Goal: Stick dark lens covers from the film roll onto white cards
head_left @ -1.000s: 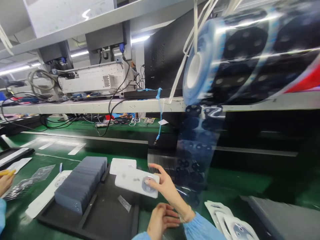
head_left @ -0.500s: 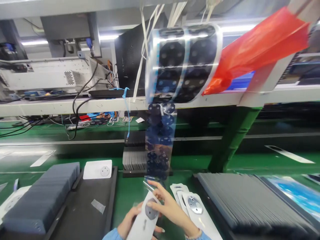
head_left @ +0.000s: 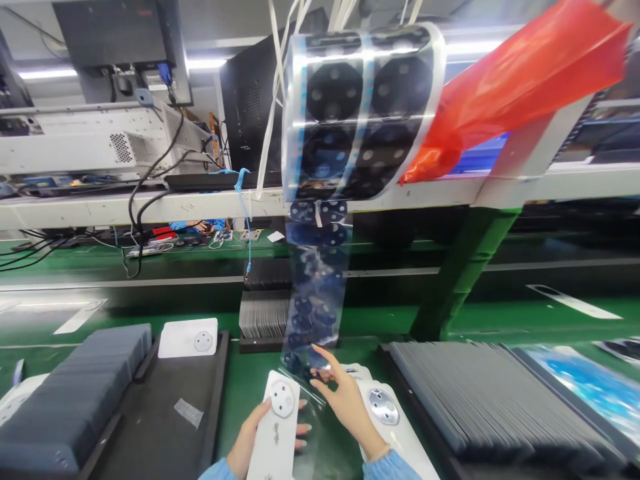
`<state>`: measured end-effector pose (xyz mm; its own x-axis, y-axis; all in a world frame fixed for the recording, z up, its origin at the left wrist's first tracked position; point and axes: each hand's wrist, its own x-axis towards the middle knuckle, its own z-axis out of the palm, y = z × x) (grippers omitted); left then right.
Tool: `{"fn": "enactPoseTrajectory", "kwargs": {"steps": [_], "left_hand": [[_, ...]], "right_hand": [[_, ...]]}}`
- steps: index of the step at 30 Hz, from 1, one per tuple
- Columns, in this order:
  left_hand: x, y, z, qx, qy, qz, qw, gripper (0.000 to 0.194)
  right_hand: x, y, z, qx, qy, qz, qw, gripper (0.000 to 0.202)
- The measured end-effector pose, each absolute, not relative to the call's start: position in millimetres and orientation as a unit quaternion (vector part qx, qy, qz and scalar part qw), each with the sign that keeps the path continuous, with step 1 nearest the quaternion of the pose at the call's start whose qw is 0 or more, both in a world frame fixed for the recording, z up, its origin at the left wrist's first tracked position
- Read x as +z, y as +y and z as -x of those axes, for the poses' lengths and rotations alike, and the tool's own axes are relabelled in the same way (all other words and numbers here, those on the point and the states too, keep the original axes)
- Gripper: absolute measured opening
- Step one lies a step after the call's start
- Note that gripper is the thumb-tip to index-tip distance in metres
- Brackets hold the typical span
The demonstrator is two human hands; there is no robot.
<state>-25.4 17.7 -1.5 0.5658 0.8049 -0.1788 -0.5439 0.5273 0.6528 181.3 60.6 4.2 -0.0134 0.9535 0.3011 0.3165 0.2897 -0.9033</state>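
Note:
My left hand (head_left: 250, 437) grips a long white panel (head_left: 275, 433) from the side, its thumb beside a round silver-white disc with dark holes and its fingertips showing past the right edge. Dark printed marks run below the disc. My right hand (head_left: 345, 400) is closed at the lower right edge of a clear film strip (head_left: 320, 287) with dark round patches. Its thumb lies near the film's end, the index finger stretches out, and other fingers curl partly hidden. The strip hangs from a large film roll (head_left: 360, 113). Beside my right wrist lie white panels (head_left: 400, 440) with mirror-like discs.
Grey sheets (head_left: 500, 400) stand packed in a black tray on the right. At left are a grey stack (head_left: 80, 393) and a black tray (head_left: 160, 413) bearing a white panel (head_left: 187, 338). A white shelf beam (head_left: 200, 208) crosses above; a red plastic bag (head_left: 520, 87) hangs nearby.
My right hand has left the panel's disc and moved slightly right, to the strip's lower end. The panel has moved left and down in my left hand, showing its disc fully.

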Motion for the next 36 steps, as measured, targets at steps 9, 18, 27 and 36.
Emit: {"fn": "enactPoseTrajectory", "kwargs": {"steps": [9, 18, 27, 36], "left_hand": [[3, 18, 27, 0.461, 0.295, -0.245, 0.8, 0.046], [22, 8, 24, 0.535, 0.369, -0.201, 0.733, 0.056], [25, 1, 29, 0.552, 0.371, -0.179, 0.726, 0.048], [28, 1, 32, 0.575, 0.35, -0.155, 0.723, 0.037]], "right_hand": [[-5, 56, -184, 0.086, -0.716, 0.461, 0.517, 0.026], [-1, 50, -181, 0.103, -0.703, 0.454, 0.537, 0.021], [13, 36, -176, 0.24, -0.693, 0.459, 0.501, 0.021], [10, 27, -169, 0.043, -0.718, 0.403, 0.566, 0.023]]}}
